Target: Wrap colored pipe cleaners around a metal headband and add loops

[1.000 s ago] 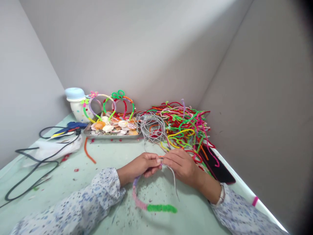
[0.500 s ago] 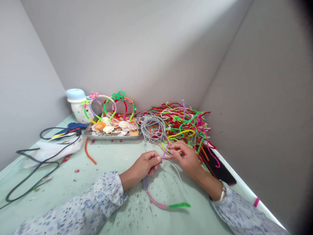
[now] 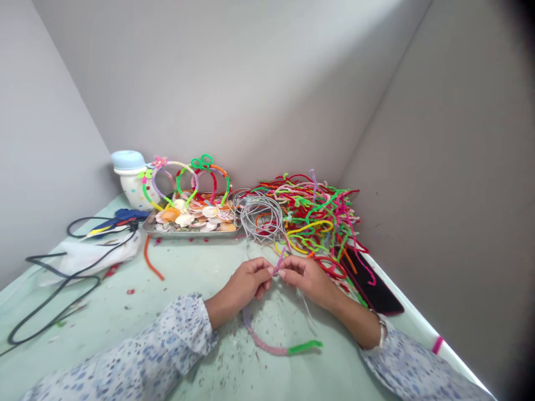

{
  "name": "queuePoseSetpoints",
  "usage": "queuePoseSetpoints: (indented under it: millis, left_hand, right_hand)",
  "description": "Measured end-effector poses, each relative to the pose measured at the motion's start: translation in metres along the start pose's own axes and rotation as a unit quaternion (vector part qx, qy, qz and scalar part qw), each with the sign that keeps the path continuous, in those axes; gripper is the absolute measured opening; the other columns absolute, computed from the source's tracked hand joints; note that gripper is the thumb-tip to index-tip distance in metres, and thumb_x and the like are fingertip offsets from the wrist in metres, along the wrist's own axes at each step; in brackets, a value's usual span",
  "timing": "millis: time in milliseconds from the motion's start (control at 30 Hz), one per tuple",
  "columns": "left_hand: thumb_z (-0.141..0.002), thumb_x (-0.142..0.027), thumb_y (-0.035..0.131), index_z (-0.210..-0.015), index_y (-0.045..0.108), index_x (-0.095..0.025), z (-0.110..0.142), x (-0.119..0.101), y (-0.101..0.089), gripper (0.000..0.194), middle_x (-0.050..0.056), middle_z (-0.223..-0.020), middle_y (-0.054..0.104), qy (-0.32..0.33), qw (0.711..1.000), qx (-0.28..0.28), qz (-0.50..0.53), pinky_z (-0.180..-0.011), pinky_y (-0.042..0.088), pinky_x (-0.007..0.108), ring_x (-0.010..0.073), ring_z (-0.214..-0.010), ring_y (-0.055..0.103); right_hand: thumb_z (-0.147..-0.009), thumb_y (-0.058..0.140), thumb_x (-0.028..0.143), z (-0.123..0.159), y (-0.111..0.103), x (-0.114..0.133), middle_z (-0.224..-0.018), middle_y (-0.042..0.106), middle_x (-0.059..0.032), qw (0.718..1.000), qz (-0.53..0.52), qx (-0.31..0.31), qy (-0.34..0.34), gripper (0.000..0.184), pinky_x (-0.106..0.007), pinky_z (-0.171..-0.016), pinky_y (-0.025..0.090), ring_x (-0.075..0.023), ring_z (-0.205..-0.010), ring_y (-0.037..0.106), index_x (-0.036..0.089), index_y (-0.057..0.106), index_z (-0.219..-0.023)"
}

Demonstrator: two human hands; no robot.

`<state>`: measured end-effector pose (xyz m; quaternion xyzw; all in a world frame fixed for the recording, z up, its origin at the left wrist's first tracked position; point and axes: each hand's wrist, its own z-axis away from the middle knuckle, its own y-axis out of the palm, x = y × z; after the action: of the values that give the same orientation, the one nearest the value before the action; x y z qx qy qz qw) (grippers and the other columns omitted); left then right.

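Fingers (image 3: 264,273) of left hand (image 3: 242,284) and right hand (image 3: 307,278) pinched narrow on a pipe-cleaner headband (image 3: 267,348), purple end poking up between them, pink-and-green length curving along the table (image 3: 188,278). Beyond the headband, coiled grey wire (image 3: 262,218), then a tangled pile of pipe cleaners (image 3: 317,214).

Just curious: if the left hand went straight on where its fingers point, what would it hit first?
Probably the purple pipe cleaner at the left hand's fingertips, then the right hand; depth is unclear.
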<state>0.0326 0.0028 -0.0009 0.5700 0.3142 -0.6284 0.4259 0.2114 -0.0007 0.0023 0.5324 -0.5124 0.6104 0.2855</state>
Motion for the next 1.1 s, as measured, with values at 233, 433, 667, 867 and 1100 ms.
queuePoseSetpoints:
  millis: [233,433,667,867,1100]
  left_hand:
    - [-0.077,-0.035,0.058,-0.070,0.053,-0.016,0.0002,0.0004,0.0000,0.021,-0.006,-0.051,0.048,0.002,1.000,-0.005,0.012,-0.037,0.022,0.019,0.0040,-0.036,0.035]
    - [-0.078,-0.034,0.056,-0.072,0.053,-0.016,0.0002,0.0000,-0.0005,0.019,-0.006,-0.052,0.048,0.005,1.000,-0.005,0.009,-0.037,0.022,0.018,0.0038,-0.036,0.035]
    - [-0.079,-0.033,0.056,-0.071,0.052,-0.015,0.0019,-0.0021,-0.0001,0.019,-0.006,-0.053,0.047,0.004,1.000,-0.010,0.013,-0.037,0.021,0.018,0.0034,-0.037,0.034]
    - [-0.080,-0.036,0.055,-0.068,0.050,-0.016,0.0011,0.0012,-0.0005,0.024,-0.006,-0.053,0.047,0.007,1.000,-0.007,0.009,-0.037,0.022,0.018,0.0035,-0.037,0.034]
    - [-0.080,-0.038,0.054,-0.065,0.048,-0.017,-0.0002,0.0045,-0.0002,0.026,-0.007,-0.050,0.042,0.005,1.000,-0.019,-0.023,-0.037,0.022,0.018,0.0043,-0.037,0.032]
  right_hand:
    - [-0.079,0.062,0.033,-0.0014,0.0021,-0.0019,-0.063,0.054,0.0033,0.999,-0.027,-0.015,0.013,0.017,-0.023,-0.053,0.039,-0.0104,-0.055,0.049,0.016,0.061,-0.079]
    - [-0.080,0.061,0.031,-0.0008,0.0017,-0.0054,-0.067,0.056,0.0030,0.999,-0.040,-0.012,0.005,0.015,-0.023,-0.055,0.040,-0.0100,-0.057,0.050,0.016,0.062,-0.083]
    - [-0.078,0.062,0.031,0.0017,0.0059,-0.0030,-0.069,0.057,0.0019,0.999,-0.037,-0.038,-0.006,0.015,-0.023,-0.056,0.041,-0.0113,-0.060,0.051,0.017,0.063,-0.084]
    - [-0.081,0.059,0.027,0.0033,0.0069,-0.0017,-0.069,0.056,0.0019,0.999,-0.017,-0.040,-0.022,0.011,-0.023,-0.058,0.041,-0.0115,-0.062,0.051,0.017,0.062,-0.084]
    - [-0.084,0.057,0.026,0.0028,0.0064,-0.0047,-0.071,0.056,0.0016,0.998,0.013,-0.028,-0.051,0.009,-0.023,-0.061,0.042,-0.0120,-0.065,0.051,0.018,0.060,-0.085]
